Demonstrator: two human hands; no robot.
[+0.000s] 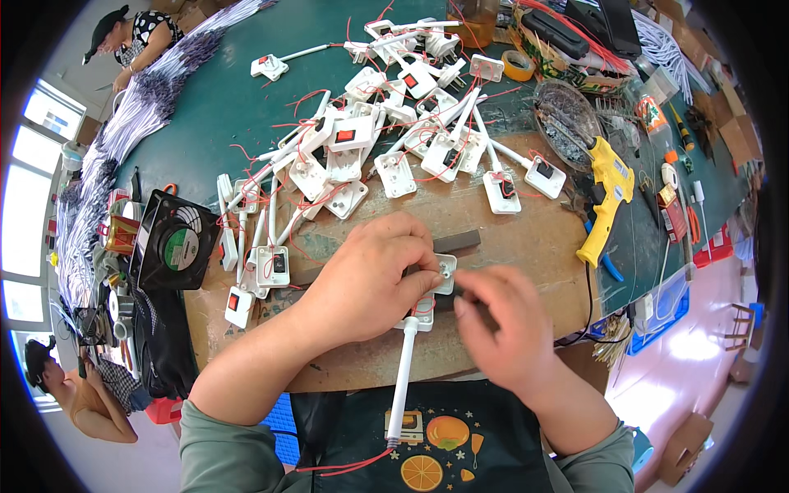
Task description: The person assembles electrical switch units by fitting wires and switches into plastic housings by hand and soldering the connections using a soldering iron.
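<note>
Both hands, left (374, 275) and right (497, 324), pinch one white switch box (440, 279).

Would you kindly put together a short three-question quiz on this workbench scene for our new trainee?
1. True or false: the left hand presses on a small white switch box that has a white tube running back toward the person.
2. Which tool lies to the right on the brown work board? A) a yellow glue gun B) a blue hammer C) a green saw
3. Fill in: the black fan lies on the person's ____ side.

Key:
1. True; the right hand works close beside it.
2. A
3. left
</note>
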